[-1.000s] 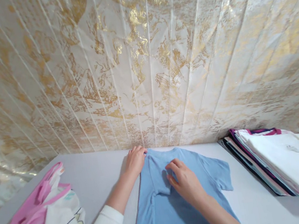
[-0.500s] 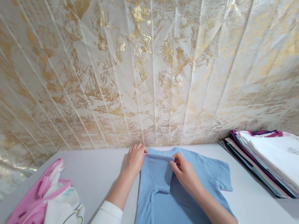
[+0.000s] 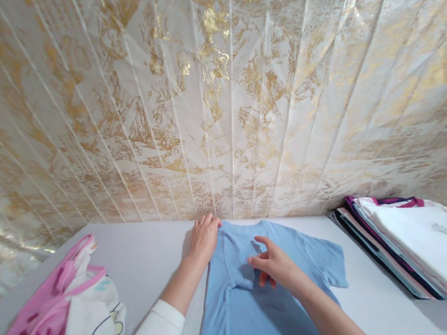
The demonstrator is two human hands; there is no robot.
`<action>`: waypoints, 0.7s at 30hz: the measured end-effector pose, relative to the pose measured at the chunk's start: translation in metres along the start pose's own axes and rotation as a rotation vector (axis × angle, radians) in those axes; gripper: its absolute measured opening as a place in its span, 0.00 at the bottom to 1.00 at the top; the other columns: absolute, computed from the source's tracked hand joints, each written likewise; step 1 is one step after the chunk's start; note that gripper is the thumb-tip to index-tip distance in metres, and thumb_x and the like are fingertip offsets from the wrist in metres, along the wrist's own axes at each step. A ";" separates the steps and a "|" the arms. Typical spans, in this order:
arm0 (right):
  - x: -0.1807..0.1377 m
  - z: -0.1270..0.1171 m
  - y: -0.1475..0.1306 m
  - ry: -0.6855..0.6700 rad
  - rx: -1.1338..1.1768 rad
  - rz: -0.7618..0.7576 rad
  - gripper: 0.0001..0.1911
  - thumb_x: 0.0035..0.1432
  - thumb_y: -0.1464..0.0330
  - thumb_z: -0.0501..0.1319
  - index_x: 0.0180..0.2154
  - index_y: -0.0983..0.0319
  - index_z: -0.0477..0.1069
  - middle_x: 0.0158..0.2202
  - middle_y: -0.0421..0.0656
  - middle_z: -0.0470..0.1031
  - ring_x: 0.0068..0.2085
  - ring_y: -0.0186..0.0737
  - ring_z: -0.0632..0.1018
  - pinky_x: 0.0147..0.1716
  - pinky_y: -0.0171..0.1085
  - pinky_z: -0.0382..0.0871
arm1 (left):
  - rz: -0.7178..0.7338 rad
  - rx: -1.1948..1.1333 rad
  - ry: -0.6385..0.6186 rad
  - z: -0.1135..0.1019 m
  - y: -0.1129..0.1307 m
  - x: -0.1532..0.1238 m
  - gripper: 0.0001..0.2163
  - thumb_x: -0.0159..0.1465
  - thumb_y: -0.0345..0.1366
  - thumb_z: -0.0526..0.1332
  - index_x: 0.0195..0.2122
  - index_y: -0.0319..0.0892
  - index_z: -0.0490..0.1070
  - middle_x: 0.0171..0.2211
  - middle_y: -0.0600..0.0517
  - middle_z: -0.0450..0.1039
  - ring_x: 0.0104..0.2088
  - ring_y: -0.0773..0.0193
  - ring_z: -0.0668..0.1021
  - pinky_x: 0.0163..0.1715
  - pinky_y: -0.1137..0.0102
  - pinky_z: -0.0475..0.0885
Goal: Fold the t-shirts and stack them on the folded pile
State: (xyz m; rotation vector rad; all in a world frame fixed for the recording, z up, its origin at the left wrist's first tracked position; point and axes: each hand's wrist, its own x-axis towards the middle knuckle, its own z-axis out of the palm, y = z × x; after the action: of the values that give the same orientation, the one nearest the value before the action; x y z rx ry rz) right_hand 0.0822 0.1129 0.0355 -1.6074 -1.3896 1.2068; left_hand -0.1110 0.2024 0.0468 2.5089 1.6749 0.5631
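Head: blue shirt [image 3: 253, 311] lengthwise, neckline [image 3: 246, 226] farthest

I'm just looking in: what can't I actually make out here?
All in the head view:
Lower hem of the blue shirt: cut off by the bottom edge.
Shirt corner at the left hand: partly covered by that hand, so its grip is unclear.
Near end of the pink and white clothing: cut off by the picture's edges.
Print on the folded stack: too small and blurred to read.
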 end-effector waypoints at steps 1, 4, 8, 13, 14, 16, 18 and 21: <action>-0.001 0.001 -0.001 -0.037 0.013 -0.001 0.36 0.55 0.69 0.61 0.62 0.63 0.50 0.25 0.33 0.72 0.17 0.32 0.72 0.11 0.29 0.56 | -0.005 -0.015 0.001 -0.003 0.003 -0.003 0.11 0.66 0.22 0.51 0.39 0.42 0.70 0.43 0.48 0.70 0.47 0.59 0.71 0.50 0.63 0.65; -0.002 0.001 -0.003 -0.092 0.001 -0.038 0.40 0.51 0.76 0.61 0.63 0.64 0.47 0.21 0.29 0.67 0.16 0.29 0.68 0.11 0.27 0.54 | 0.010 -0.064 -0.030 -0.015 0.017 -0.019 0.14 0.63 0.20 0.47 0.40 0.43 0.67 0.42 0.49 0.69 0.45 0.61 0.72 0.48 0.67 0.65; 0.000 -0.001 -0.004 -0.133 -0.005 -0.045 0.32 0.49 0.79 0.59 0.57 0.61 0.60 0.19 0.28 0.64 0.17 0.28 0.66 0.12 0.25 0.54 | 0.077 -0.110 -0.150 -0.029 0.044 -0.055 0.12 0.60 0.21 0.52 0.40 0.44 0.65 0.43 0.51 0.69 0.45 0.63 0.74 0.46 0.71 0.67; 0.001 -0.003 -0.008 -0.137 0.043 -0.026 0.21 0.51 0.75 0.59 0.49 0.63 0.66 0.19 0.31 0.66 0.18 0.29 0.66 0.12 0.26 0.55 | 0.007 -0.008 -0.273 -0.029 0.075 -0.095 0.14 0.55 0.23 0.58 0.43 0.42 0.65 0.45 0.48 0.68 0.42 0.58 0.76 0.41 0.67 0.71; 0.000 -0.003 -0.009 -0.137 0.050 -0.024 0.20 0.52 0.75 0.59 0.48 0.64 0.66 0.19 0.32 0.68 0.18 0.29 0.66 0.13 0.26 0.55 | -0.027 0.032 -0.283 -0.027 0.079 -0.098 0.14 0.57 0.22 0.57 0.44 0.41 0.65 0.46 0.47 0.68 0.42 0.58 0.76 0.41 0.67 0.71; -0.001 -0.003 -0.011 -0.141 0.058 -0.022 0.17 0.52 0.74 0.59 0.46 0.64 0.67 0.20 0.34 0.71 0.17 0.28 0.66 0.13 0.26 0.55 | -0.069 0.086 -0.284 -0.022 0.083 -0.101 0.13 0.60 0.22 0.54 0.45 0.42 0.65 0.47 0.47 0.68 0.42 0.58 0.77 0.40 0.67 0.71; -0.002 -0.003 -0.013 -0.146 0.055 -0.021 0.15 0.52 0.74 0.58 0.44 0.64 0.68 0.20 0.35 0.73 0.17 0.28 0.65 0.13 0.26 0.55 | -0.072 0.099 -0.262 -0.018 0.083 -0.101 0.12 0.63 0.23 0.52 0.45 0.42 0.65 0.47 0.47 0.68 0.41 0.59 0.77 0.40 0.68 0.71; -0.001 -0.003 -0.013 -0.142 0.030 -0.021 0.13 0.53 0.74 0.57 0.43 0.63 0.68 0.21 0.36 0.74 0.17 0.27 0.66 0.14 0.25 0.55 | -0.060 0.092 -0.240 -0.016 0.078 -0.101 0.12 0.64 0.22 0.49 0.43 0.43 0.65 0.45 0.48 0.69 0.40 0.61 0.77 0.38 0.70 0.70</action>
State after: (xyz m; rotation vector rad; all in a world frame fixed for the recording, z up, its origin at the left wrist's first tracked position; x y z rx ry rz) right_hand 0.0807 0.1149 0.0490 -1.5077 -1.4652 1.3447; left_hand -0.0821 0.0769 0.0558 2.4595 1.7138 0.1742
